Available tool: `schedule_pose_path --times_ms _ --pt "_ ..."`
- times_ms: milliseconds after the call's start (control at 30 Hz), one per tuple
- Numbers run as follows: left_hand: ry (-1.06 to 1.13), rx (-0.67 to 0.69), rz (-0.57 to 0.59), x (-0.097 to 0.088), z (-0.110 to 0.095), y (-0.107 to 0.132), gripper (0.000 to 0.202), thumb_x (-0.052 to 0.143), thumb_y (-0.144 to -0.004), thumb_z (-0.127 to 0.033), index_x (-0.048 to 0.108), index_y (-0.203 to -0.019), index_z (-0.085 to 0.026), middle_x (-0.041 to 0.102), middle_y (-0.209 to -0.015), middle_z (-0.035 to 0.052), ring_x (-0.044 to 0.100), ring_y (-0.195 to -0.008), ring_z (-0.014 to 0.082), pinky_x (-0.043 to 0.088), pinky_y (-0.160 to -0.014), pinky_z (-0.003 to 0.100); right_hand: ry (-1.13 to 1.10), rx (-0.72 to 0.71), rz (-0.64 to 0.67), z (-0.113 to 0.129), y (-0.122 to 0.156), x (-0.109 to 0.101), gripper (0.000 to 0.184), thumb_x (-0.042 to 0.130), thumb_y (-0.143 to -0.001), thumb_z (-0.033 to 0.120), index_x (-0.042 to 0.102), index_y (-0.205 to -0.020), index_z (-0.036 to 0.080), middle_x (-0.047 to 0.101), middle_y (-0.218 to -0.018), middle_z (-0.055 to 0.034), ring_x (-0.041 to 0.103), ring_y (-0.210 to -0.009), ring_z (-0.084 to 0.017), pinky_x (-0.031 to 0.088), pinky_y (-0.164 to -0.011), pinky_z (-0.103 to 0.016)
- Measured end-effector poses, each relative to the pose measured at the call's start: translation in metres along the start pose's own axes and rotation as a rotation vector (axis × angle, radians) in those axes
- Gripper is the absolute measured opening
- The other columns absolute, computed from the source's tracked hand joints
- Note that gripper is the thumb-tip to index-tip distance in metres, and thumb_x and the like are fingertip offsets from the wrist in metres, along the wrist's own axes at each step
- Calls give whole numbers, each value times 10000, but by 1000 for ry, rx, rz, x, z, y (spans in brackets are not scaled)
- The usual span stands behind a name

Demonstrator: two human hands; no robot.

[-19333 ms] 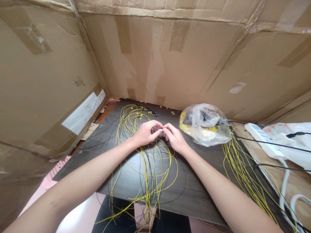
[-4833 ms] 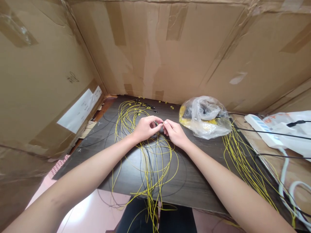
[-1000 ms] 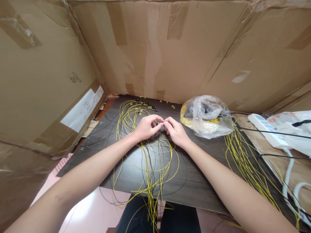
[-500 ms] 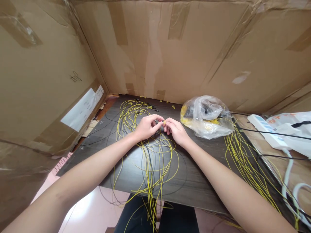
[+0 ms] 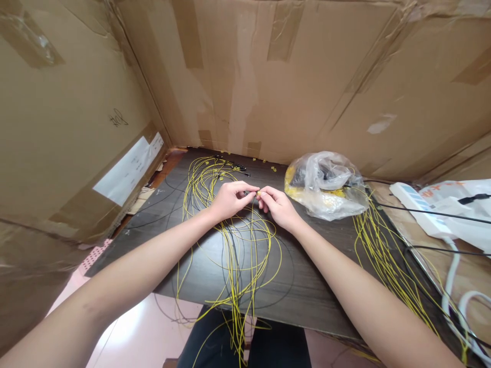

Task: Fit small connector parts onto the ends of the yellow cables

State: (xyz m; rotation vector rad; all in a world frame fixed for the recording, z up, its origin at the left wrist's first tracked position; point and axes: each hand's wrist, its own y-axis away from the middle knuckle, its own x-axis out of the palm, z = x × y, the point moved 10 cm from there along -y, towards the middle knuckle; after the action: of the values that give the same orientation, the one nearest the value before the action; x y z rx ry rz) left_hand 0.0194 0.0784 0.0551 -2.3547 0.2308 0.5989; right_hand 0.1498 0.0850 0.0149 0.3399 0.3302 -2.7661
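Pinching a black cable end (image 5: 246, 193), the left hand (image 5: 230, 200) met the right hand (image 5: 279, 207), whose fingertips were closed on a small yellow piece (image 5: 259, 193), mid-frame; yellow cables (image 5: 237, 309) looped over the worktop (image 5: 314, 278), lower centre.

- Cable bundle (image 5: 235, 301): on table (image 5: 303, 286), mid-width, trailing over front edge.
- Left hand (image 5: 231, 199), right hand (image 5: 279, 207): above cable bundle.
- Plastic bag (image 5: 330, 204): on table, right of right hand.
- Second bundle (image 5: 378, 260): before bag, toward table's right side.
- Power strip (image 5: 420, 210): right of bag.
- Cardboard panel (image 5: 238, 97): behind table.
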Motion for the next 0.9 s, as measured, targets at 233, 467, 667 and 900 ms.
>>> schedule_pose_path --times_ms 233,467,667,900 --pt "61 -183 33 3 16 1 191 727 -877 -235 832 -1021 -164 797 -801 38 633 -588 108 505 -580 221 -34 15 50 1 -1 2 343 559 -940 530 603 -840 205 604 -683 5 501 -581 -132 411 -587 -282" --pt "114 -202 62 5 17 0 172 715 -884 -254 817 -986 -160 796 -817 39 661 -644 119 529 -626 231 -45 0 59 2 -1 2 341 563 -948 525 604 -831 208 597 -683 6 501 -588 -134 420 -595 -282" --pt "152 -217 71 6 19 0 188 725 -896 -301 828 -974 -164 785 -784 39 641 -628 120 504 -604 232 -41 6 59 0 -1 2 352 571 -948 545 604 -837 213 596 -675 5 503 -592 -140 425 -595 -283" --pt "109 -171 51 3 16 0 185 732 -893 -299 836 -979 -173 790 -784 40 633 -613 114 493 -582 220 -40 -11 51 2 -1 0 328 579 -952 501 610 -815 205 592 -658 7 508 -581 -135 435 -588 -278"
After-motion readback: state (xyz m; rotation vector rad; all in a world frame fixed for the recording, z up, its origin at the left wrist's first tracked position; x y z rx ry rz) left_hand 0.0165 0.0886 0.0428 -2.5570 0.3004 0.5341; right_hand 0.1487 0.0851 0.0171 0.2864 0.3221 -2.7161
